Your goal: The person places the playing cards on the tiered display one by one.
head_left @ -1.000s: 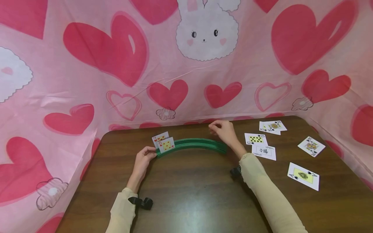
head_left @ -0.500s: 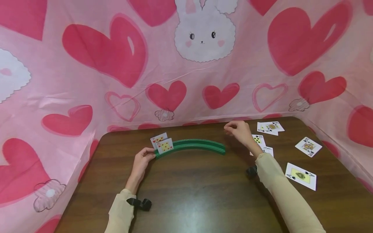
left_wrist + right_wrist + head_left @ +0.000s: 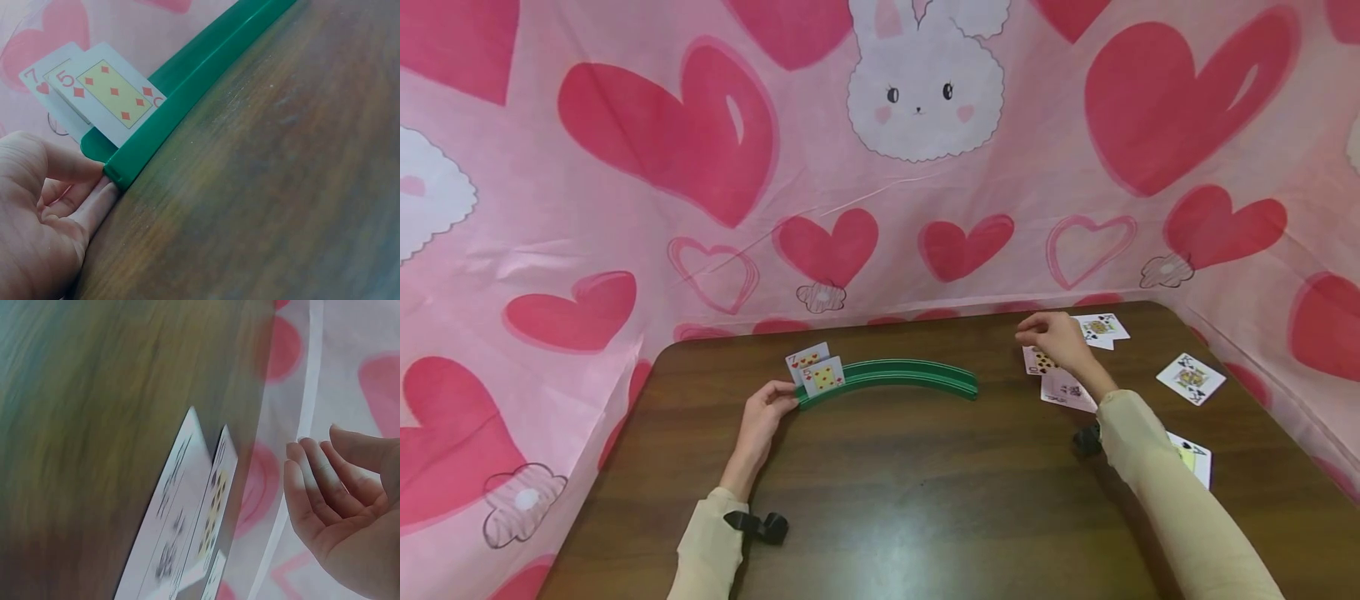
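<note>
My left hand [image 3: 762, 421] pinches the left end of a curved green card holder [image 3: 917, 372] on the table. Two playing cards lean upright in the slot at that end: a five of diamonds [image 3: 114, 91] in front, a seven of hearts [image 3: 39, 75] partly hidden behind it. Over on the right, my right hand [image 3: 1063, 343] hovers with loosely curled fingers and nothing in them. Below it lie a black ten [image 3: 1037, 362] and a joker [image 3: 1066, 393], face up and partly overlapping. The right wrist view shows that hand [image 3: 350, 512] apart from the cards.
A king [image 3: 1105, 326] overlaps another card at the table's far right. Nearer me lie another king [image 3: 1191, 379] and a black ace [image 3: 1197, 457], the ace half covered by my right sleeve. A pink cloth [image 3: 715, 200] with hearts hangs behind the brown table [image 3: 880, 492].
My right hand has moved right, from beside the holder's right end to above the ten and joker, still holding nothing. My left hand stays on the holder's left end.
</note>
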`<state>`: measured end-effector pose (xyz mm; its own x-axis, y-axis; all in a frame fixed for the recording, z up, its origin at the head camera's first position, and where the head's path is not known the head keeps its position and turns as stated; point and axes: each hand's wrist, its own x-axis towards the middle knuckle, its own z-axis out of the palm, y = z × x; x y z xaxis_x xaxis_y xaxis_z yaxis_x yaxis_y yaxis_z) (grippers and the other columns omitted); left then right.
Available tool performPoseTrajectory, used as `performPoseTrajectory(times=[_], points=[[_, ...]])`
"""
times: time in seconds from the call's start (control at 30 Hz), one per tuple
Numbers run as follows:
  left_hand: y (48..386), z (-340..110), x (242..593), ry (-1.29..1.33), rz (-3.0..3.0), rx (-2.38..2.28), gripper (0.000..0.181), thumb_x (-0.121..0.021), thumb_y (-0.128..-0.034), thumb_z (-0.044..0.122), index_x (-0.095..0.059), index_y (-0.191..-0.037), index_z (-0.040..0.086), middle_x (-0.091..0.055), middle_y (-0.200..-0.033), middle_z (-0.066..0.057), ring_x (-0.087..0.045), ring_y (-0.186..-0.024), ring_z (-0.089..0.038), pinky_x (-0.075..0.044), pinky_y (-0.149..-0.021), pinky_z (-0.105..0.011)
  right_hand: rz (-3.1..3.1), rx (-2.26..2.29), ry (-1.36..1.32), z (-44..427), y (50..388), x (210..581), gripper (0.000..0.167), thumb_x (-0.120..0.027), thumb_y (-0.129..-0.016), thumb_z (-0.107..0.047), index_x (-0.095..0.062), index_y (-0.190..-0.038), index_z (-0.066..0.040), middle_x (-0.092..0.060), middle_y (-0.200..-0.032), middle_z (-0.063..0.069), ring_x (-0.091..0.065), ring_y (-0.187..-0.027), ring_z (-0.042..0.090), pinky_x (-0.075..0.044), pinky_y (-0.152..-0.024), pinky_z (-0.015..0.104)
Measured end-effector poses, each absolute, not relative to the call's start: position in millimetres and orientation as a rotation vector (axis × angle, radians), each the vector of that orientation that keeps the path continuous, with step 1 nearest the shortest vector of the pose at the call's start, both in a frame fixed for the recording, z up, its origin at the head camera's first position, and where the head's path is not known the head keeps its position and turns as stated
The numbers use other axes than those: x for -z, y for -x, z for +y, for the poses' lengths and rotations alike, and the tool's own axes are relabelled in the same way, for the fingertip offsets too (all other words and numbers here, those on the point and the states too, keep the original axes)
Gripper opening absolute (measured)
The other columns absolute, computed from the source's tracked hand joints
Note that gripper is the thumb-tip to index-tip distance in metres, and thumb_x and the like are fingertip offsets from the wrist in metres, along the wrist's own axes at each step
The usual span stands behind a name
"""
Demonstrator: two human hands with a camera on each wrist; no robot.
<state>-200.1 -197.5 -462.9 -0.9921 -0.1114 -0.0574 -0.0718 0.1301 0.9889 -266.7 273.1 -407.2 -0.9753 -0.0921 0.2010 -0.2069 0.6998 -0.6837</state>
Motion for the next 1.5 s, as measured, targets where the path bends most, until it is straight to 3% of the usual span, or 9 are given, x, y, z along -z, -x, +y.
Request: performPoseTrajectory(times=[0.2, 0.43, 0.57, 0.7, 0.9, 1.13, 1.5], points=[[200, -198, 462, -0.196, -2.353, 2.037, 0.021, -0.055, -0.0827, 0.004, -0.058, -0.103, -0.001, -0.055, -0.111, -0.011, -0.049, -0.097, -0.018, -0.040, -0.078, -0.023, -2.795, -1.068, -0.240, 289, 264, 409, 0.020, -0.064, -0.080, -0.016, -0.065, -0.093, -0.001, -0.067, -0.081, 0.012, -0.062, -0.071, 0.026, -0.044, -0.054, 0.026], [199, -199, 464, -0.194, -2.354, 2.029, 0.021, -0.056, -0.0825, 0.004, -0.058, -0.103, -0.001, -0.055, -0.110, -0.011, -0.049, -0.096, -0.018, -0.040, -0.077, -0.022, -2.811, -0.919, -0.264, 307, 261, 414, 0.019, -0.066, -0.077, -0.013, -0.066, -0.091, -0.001, -0.067, -0.080, 0.011, -0.059, -0.071, 0.019, -0.041, -0.063, 0.032], [199, -199, 465, -0.199, -2.353, 2.034, 0.021, -0.056, -0.0828, 0.004, -0.058, -0.103, -0.001, -0.054, -0.111, -0.011, -0.049, -0.097, -0.018, -0.040, -0.077, -0.021, -2.814, -0.919, -0.266, 318, 260, 420, 0.023, -0.068, -0.074, -0.012, -0.066, -0.092, 0.002, -0.067, -0.080, 0.013, -0.060, -0.069, 0.016, -0.041, -0.061, 0.027], [199, -199, 465, -0.201, -2.354, 2.037, 0.021, -0.055, -0.0831, 0.004, -0.058, -0.103, 0.000, -0.054, -0.111, -0.011, -0.049, -0.097, -0.018, -0.040, -0.078, -0.022, -2.833, -0.929, -0.260, 328, 260, 425, 0.029, -0.069, -0.072, -0.010, -0.063, -0.097, 0.005, -0.065, -0.086, 0.018, -0.061, -0.075, 0.022, -0.042, -0.064, 0.029], [199, -199, 465, -0.198, -2.350, 2.041, 0.021, -0.055, -0.0832, 0.004, -0.058, -0.103, -0.001, -0.055, -0.110, -0.011, -0.050, -0.096, -0.018, -0.040, -0.078, -0.022, -2.879, -0.881, -0.266, 338, 262, 430, 0.035, -0.070, -0.072, -0.011, -0.061, -0.101, 0.006, -0.062, -0.095, 0.022, -0.058, -0.086, 0.034, -0.040, -0.075, 0.044], [199, -199, 465, -0.188, -2.341, 2.044, 0.020, -0.055, -0.0832, 0.005, -0.058, -0.102, -0.001, -0.055, -0.110, -0.011, -0.050, -0.097, -0.019, -0.040, -0.078, -0.022, -2.887, -0.891, -0.344, 340, 266, 434, 0.041, -0.074, -0.069, -0.013, -0.060, -0.102, 0.007, -0.062, -0.096, 0.023, -0.056, -0.084, 0.032, -0.039, -0.071, 0.039], [200, -198, 465, -0.168, -2.337, 2.042, 0.021, -0.056, -0.0831, 0.005, -0.058, -0.103, 0.000, -0.055, -0.111, -0.011, -0.050, -0.097, -0.018, -0.040, -0.078, -0.022, -2.902, -0.918, -0.403, 344, 273, 440, 0.045, -0.075, -0.067, -0.012, -0.059, -0.104, 0.007, -0.061, -0.098, 0.023, -0.056, -0.087, 0.032, -0.040, -0.075, 0.042]])
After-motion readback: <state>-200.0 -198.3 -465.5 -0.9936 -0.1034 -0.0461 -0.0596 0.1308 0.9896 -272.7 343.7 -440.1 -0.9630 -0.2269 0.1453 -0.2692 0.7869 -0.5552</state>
